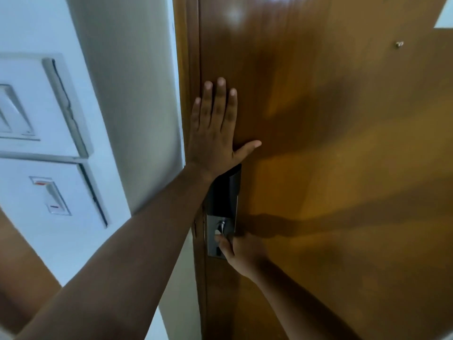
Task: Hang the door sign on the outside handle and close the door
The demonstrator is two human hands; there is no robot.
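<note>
A glossy brown wooden door fills the right of the head view, its edge against the wooden frame. My left hand lies flat on the door near its edge, fingers spread and pointing up. Below it sits a black and silver lock plate. My right hand is wrapped around the inside handle on that plate, and the handle is mostly hidden under its fingers. No door sign shows anywhere.
A white wall stands left of the frame with two white switch panels on it. A small metal fitting sits high on the door. A white corner shows at the top right.
</note>
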